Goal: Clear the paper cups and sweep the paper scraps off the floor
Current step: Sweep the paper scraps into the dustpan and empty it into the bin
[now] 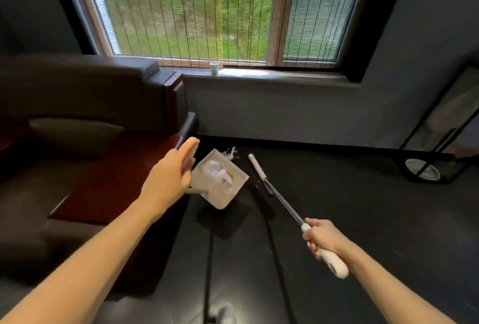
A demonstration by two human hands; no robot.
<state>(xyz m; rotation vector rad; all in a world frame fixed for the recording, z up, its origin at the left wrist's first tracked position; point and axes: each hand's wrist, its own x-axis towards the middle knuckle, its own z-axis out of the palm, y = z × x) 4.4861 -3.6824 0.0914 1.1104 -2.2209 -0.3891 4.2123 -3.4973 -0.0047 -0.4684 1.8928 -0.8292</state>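
Across the upper half of the frame, a window [197,12] with a slatted blind is set in the dark wall [285,111]. Its sill [259,74] projects as a ledge.

At left, a dark sofa [77,95] occupies the frame down to the lower edge. Its armrest end stops just beside the dustpan.

From centre to right, the dark floor [350,220] lies open. It is bounded above by the wall base and at far right by a black-framed stand [427,168].

At centre, a white dustpan [228,191] sits on the floor near the sofa corner. Paper scraps [216,169] lie inside it, and a few more lie on the floor at its upper corner.

The broom [285,204] runs diagonally from lower right to centre. Its white head rests on the floor just right of the dustpan, apart from it.

The right hand [324,242] has its fingers wrapped round the broom's white grip.

The left hand [171,176] holds nothing, fingers straight and together. It overlaps the dustpan's left edge; contact cannot be told.

At upper centre, a paper cup [214,67] stands upright on the sill, well apart from both hands.
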